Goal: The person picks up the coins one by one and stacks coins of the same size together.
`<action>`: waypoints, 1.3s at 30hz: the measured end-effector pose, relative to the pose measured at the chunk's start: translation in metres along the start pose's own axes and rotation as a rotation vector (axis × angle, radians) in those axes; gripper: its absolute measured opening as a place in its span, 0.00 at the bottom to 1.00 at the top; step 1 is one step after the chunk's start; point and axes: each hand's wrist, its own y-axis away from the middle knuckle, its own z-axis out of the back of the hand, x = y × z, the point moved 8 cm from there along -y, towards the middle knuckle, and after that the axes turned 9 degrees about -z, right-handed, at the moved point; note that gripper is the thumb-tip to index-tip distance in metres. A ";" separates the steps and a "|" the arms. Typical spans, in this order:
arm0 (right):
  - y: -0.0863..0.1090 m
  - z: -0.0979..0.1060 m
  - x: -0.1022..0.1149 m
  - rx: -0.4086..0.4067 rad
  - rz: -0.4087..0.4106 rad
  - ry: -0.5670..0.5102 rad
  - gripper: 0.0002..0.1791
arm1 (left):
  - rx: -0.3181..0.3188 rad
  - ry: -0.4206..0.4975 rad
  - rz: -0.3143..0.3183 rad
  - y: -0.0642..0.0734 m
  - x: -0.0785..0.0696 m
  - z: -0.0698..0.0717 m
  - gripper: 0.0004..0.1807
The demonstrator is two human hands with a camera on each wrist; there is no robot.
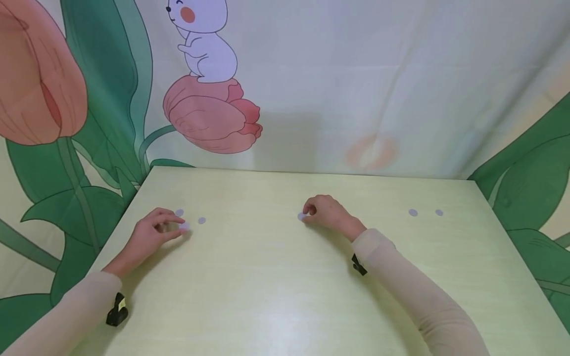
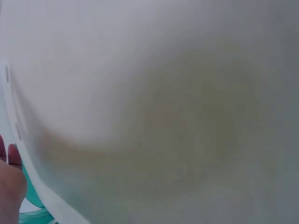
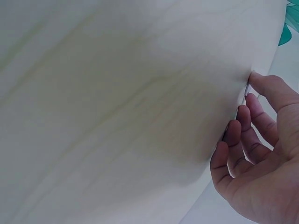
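At the left of the table, my left hand (image 1: pixel 149 236) pinches a small pale lavender disc (image 1: pixel 184 226) between thumb and index finger. Just behind it lies another pale disc (image 1: pixel 179 212), and a smaller one (image 1: pixel 202 220) is to its right. My right hand (image 1: pixel 328 213) is near the table's middle, its thumb and index fingertips pinching a pale disc (image 1: pixel 301 216) at the tabletop. In the right wrist view the thumb meets the index finger on a thin disc edge (image 3: pixel 247 88), with the other fingers curled beside. Only part of the left hand (image 2: pixel 11 186) shows in the left wrist view.
Two more pale discs, a larger one (image 1: pixel 413 212) and a smaller one (image 1: pixel 439 212), lie at the back right of the pale yellow table (image 1: pixel 267 277). A printed curtain (image 1: pixel 334 89) with tulips and a white animal hangs behind the table's back edge.
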 end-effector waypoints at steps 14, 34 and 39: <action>0.001 0.000 0.003 0.002 0.010 -0.009 0.10 | 0.004 -0.022 -0.051 -0.020 -0.019 -0.004 0.16; 0.000 0.000 -0.001 0.022 -0.019 -0.015 0.10 | -0.112 -0.113 -0.189 -0.036 -0.039 0.002 0.14; 0.001 0.001 -0.001 0.022 -0.021 -0.011 0.10 | -0.114 -0.121 -0.216 -0.039 -0.042 0.002 0.15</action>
